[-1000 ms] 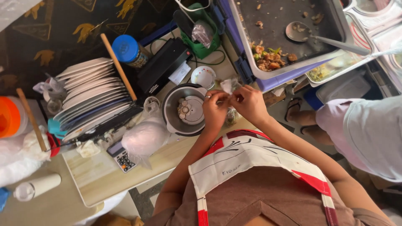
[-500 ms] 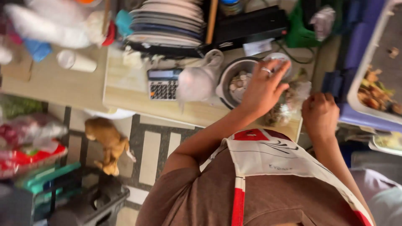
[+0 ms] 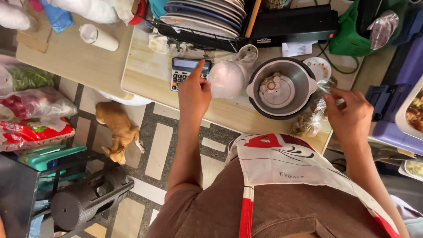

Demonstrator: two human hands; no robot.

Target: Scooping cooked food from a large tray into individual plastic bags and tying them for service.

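My left hand [image 3: 194, 94] reaches over the wooden counter [image 3: 150, 75] with its index finger stretched out onto a small calculator [image 3: 185, 72]. It holds nothing. Out to the right, my right hand [image 3: 350, 112] pinches the top of a clear plastic bag of food [image 3: 315, 117] that hangs at the counter's edge. Between the hands sit a tied white plastic bag [image 3: 229, 77] and a round metal pot [image 3: 282, 88] with several small pale pieces inside. A white and red apron covers my front.
A rack of stacked plates [image 3: 207, 15] and a black appliance [image 3: 293, 22] line the counter's back. A white cup [image 3: 99, 37] lies on a second table at left. A tan dog [image 3: 116, 130] lies on the tiled floor beside bagged vegetables [image 3: 31, 119] and a black stool [image 3: 81, 202].
My left hand has swung left from over the metal pot to the calculator. The right hand went from a fist to pinching the clear bag. The view shifted slightly.
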